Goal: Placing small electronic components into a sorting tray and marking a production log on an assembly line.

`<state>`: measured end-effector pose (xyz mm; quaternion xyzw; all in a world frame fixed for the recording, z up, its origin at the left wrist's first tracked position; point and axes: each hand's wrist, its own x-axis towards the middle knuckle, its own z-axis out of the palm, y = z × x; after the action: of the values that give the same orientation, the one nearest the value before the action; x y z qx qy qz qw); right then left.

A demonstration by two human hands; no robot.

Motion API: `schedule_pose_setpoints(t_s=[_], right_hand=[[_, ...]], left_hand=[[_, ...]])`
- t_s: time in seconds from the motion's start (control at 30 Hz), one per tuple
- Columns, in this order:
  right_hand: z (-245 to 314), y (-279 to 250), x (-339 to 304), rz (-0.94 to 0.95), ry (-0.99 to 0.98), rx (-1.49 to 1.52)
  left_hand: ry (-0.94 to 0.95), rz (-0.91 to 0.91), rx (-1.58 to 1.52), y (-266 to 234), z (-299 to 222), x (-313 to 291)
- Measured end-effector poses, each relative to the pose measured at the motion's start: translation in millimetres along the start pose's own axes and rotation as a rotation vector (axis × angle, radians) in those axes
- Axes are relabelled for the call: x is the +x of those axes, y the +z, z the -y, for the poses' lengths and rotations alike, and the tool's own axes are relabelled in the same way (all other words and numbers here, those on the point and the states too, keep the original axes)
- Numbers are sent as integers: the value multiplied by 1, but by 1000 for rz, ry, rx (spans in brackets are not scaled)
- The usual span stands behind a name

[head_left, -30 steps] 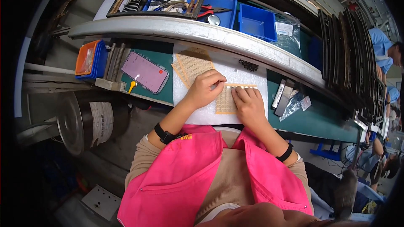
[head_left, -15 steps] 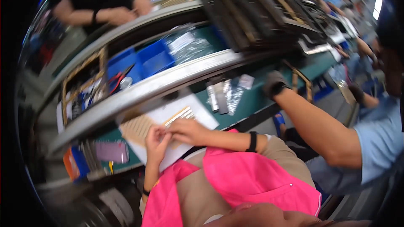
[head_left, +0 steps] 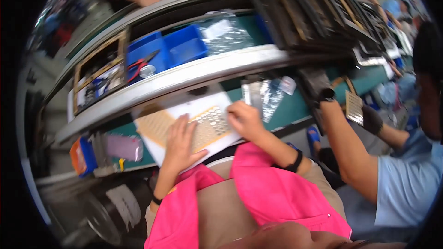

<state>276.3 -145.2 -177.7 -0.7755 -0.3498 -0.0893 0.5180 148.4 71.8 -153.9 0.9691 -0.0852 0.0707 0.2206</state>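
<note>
No lettering seems legible through the blur.

Factory workshop: gloved co-worker (head_left: 353, 161) (blue shirt (head_left: 408, 189)) is working beside green bench (head_left: 293, 107), frames (head_left: 300, 18) are sitting stacked, bin (head_left: 159, 60) is holding pliers (head_left: 136, 67).

Left grip (head_left: 180, 145) spread over tan sheets (head_left: 213, 130) — right grip (head_left: 248, 121) curled just beside them.

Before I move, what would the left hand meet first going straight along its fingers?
The left hand would probably cross the white mat to the blurred dark clump, just before the silver rail; depth is unclear.
</note>
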Motion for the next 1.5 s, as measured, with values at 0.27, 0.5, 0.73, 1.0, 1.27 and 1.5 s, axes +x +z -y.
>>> schedule_pose_setpoints(t_s=[0.27, 0.5, 0.73, 1.0, 1.27, 1.5], right_hand=[[3, 0, 7, 63, 74, 76], [-1, -4, 6, 10, 61, 48], [-5, -21, 9, -76, 87, -100], [-33, -62, 13, -148, 60, -368], [-35, -62, 7, -57, 128, -309], [-48, -73, 7, -186, 244, -135]], left_hand=[[-29, 35, -40, -5, -10, -2], [-8, -142, -81, 4, -5, 6], [39, -228, -238, -2, 2, -1], [-60, -277, -135, -10, 23, -17], [-27, -288, -89, -5, 21, -14], [-12, -263, -88, 0, 16, -17]])
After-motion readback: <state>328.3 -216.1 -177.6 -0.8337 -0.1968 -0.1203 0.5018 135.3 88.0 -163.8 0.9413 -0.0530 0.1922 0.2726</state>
